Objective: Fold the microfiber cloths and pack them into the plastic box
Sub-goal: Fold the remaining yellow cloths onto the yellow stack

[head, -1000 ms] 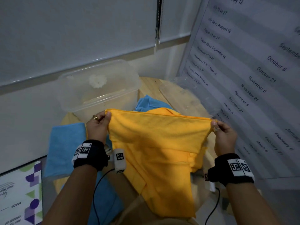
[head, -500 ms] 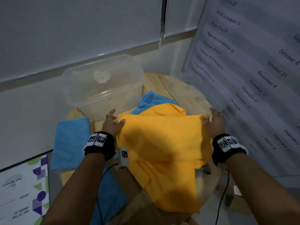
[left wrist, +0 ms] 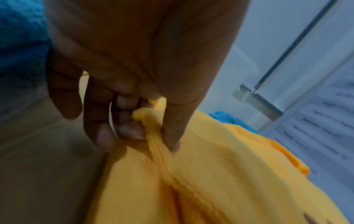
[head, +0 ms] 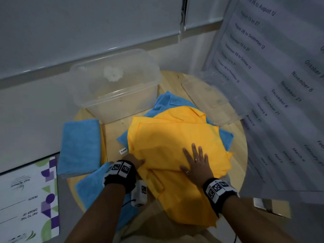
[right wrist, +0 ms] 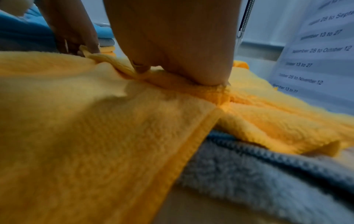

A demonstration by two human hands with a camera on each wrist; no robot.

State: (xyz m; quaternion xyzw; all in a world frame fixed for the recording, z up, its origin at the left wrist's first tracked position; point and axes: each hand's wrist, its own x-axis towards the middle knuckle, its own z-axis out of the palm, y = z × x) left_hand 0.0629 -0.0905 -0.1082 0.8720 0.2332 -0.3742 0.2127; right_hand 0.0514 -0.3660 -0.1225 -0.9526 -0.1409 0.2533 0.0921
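Observation:
A yellow microfiber cloth [head: 168,137] lies folded over on the round wooden table [head: 235,137], on top of blue cloths [head: 164,102]. My left hand [head: 135,161] pinches the yellow cloth's left edge [left wrist: 153,136] between thumb and fingers. My right hand [head: 196,162] lies flat, fingers spread, pressing on the yellow cloth [right wrist: 95,121]. The clear plastic box [head: 115,85] stands open behind the cloths, with a white round thing inside. A folded blue cloth [head: 78,144] rests at the table's left edge.
The box's clear lid [head: 210,100] lies at the table's right, against a leaning board printed with dates [head: 273,85]. A printed board [head: 29,199] lies low at the left. A grey cloth [right wrist: 249,174] sits under the yellow one.
The yellow cloth, held up by both hands a second ago, has been laid down and folded on the table. My right hand let go and now presses flat on it.

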